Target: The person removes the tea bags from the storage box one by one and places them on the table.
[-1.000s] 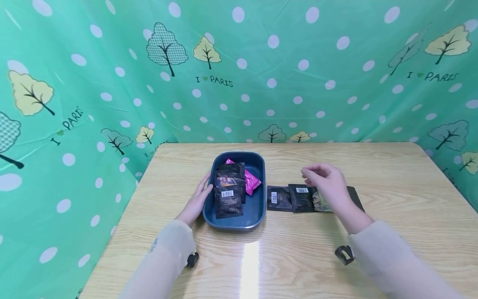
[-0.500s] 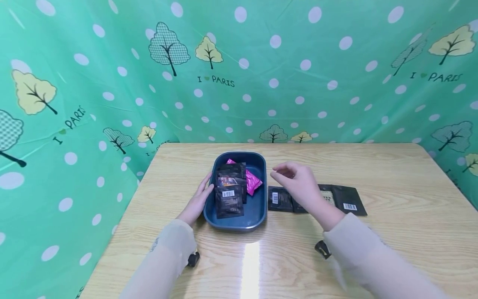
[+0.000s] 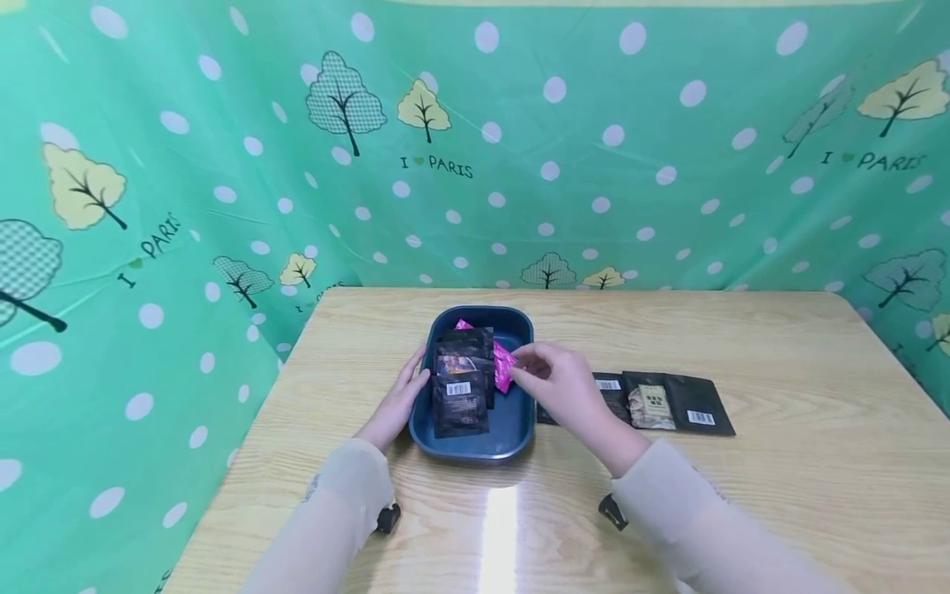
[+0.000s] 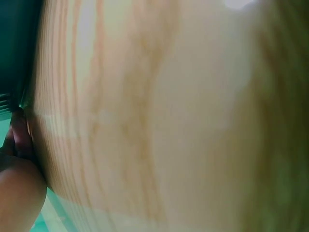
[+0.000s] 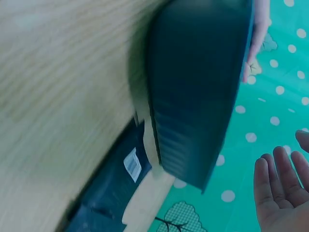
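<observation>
A dark blue rectangular box (image 3: 512, 441) stands on the table, holding several black sachets (image 3: 462, 412) in an overlapping pile and some bright pink wrapping (image 3: 502, 373) beside them. My left hand (image 3: 389, 412) rests along the box's left side, fingers extended; only a bit of that hand (image 4: 19, 179) shows in the left wrist view. Over the right rim reaches my right hand (image 3: 560, 392), its fingertips overlapping the pink wrapping in the head view. In the right wrist view this hand (image 5: 285, 188) has loosely bent, parted fingers and a visible palm, with nothing seen in it.
Right of the box lies a row of flat black packets (image 3: 698, 404), one with a pale label (image 3: 656, 402); the leftmost is partly hidden behind my right hand. Behind the wooden table (image 3: 787, 487) hangs a green dotted curtain (image 3: 594, 165).
My right hand has moved left from above the packet row to the box's right rim, uncovering the right-hand packets. My left hand stays at the box. The head view has tilted slightly.
</observation>
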